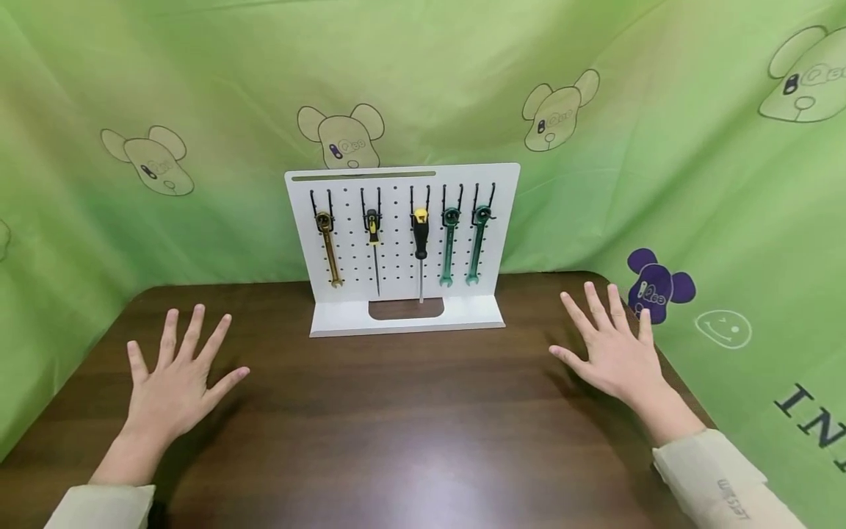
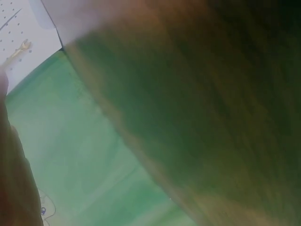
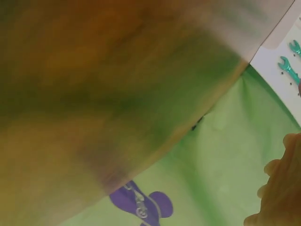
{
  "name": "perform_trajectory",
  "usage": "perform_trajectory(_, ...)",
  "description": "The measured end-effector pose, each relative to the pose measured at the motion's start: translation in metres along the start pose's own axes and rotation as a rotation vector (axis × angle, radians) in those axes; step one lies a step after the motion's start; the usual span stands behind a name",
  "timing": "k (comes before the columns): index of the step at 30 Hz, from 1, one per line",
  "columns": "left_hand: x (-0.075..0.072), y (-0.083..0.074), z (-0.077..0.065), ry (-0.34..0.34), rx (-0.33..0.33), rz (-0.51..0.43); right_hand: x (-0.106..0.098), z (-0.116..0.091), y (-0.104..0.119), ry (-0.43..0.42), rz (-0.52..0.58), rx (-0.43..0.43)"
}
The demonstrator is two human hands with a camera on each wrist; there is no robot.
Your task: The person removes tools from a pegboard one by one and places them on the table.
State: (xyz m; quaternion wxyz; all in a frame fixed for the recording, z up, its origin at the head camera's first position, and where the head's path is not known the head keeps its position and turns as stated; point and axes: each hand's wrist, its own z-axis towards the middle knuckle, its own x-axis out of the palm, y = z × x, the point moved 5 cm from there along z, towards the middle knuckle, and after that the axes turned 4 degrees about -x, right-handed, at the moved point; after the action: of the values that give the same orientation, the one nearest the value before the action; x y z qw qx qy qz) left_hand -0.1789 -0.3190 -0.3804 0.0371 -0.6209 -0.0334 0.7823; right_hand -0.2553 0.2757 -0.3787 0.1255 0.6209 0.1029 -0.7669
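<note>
Fingers spread and straight, my left hand (image 1: 173, 389) is over the left side of the brown table, holding nothing. Over the right side, my right hand (image 1: 617, 356) is spread the same way, also holding nothing. Between and beyond them stands a white pegboard (image 1: 406, 286). From its black hooks hang, left to right, a gold wrench (image 1: 330, 250), a thin yellow-and-black screwdriver (image 1: 373, 231), a larger black screwdriver with a yellow end (image 1: 421, 234), a green wrench (image 1: 449, 246) and another green wrench (image 1: 478, 244). In the left wrist view, the gold wrench's open end (image 2: 24, 45) shows.
The brown table (image 1: 396, 397) has rounded far corners and reflects light near the front. Green curtain cloth (image 1: 449, 81) with cartoon bear heads hangs behind the board and along both sides. The pegboard's white base (image 1: 344, 319) rests near the table's far edge.
</note>
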Motion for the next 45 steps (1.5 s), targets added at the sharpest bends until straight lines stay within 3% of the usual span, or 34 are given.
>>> perform_trajectory(10,0.000,-0.010,0.005,0.002,0.010,-0.015,-0.004,0.014,0.018,-0.012,0.025,-0.015)
perform_trajectory(39,-0.014,-0.035,0.041,-0.003,0.041,-0.079,0.002,0.070,0.119,0.020,0.172,-0.181)
perform_trajectory(45,-0.022,-0.039,0.054,-0.089,0.081,-0.159,0.004,0.081,0.137,0.002,0.247,-0.228)
